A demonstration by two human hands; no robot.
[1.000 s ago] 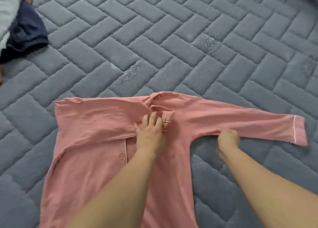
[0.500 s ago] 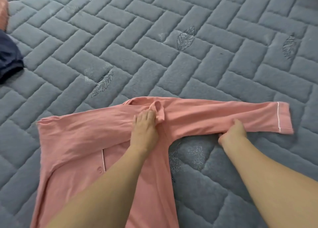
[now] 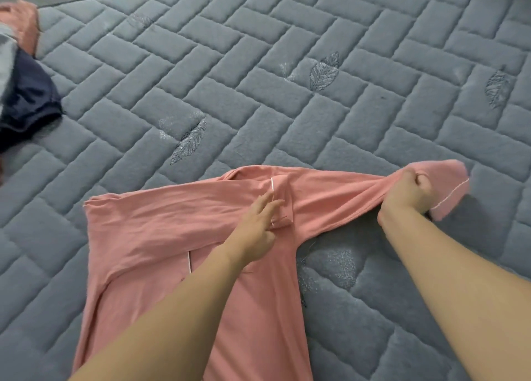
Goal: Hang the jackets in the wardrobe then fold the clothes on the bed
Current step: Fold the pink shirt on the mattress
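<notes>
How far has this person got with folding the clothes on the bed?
Early on. One side of the pink pyjama top already lies folded in. The left hand rests by the collar while the right hand grips the other sleeve, lifted. Left: finishing this top and the heap of clothes at the bed's edge.

Both bare forearms reach forward from the near edge of the bed. The left hand [image 3: 258, 225] lies with fingers straight and slightly spread, palm down, pressing on the shirt [image 3: 161, 237]. The right hand [image 3: 408, 194], farther right, is a fist with its fingers curled round the sleeve [image 3: 344, 196], wrist bent.
</notes>
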